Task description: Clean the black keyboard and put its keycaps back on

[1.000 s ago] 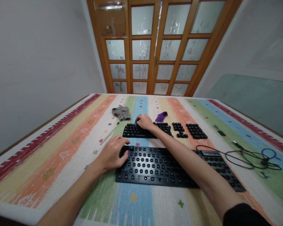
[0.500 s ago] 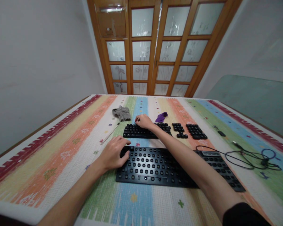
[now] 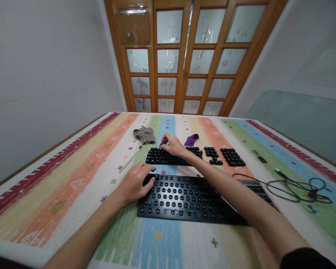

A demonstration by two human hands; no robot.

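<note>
A black keyboard base (image 3: 182,215), its key posts bare over most of the surface, lies across the striped cloth. My left hand (image 3: 136,181) grips its upper left corner, thumb and index finger apart on top, the other fingers partly hidden. Beyond it, loose black keycaps (image 3: 168,158) sit in rows like a keyboard layout. My right hand (image 3: 172,145) is over the back row at the left. Thumb and fingertips there pinch a small black keycap (image 3: 161,145), just above the cloth. My right forearm hides part of the base's right side.
Further keycap groups (image 3: 232,157) lie to the right. A coiled cable (image 3: 299,190) and a small dark piece (image 3: 262,159) are at the far right. Behind the keycaps are a grey cloth (image 3: 144,135) and a purple cloth (image 3: 191,140). A thin brush (image 3: 130,159) lies left.
My right hand has risen slightly and moved a little right, with a dark keycap now showing at its fingertips. My left hand stays at the keyboard corner.
</note>
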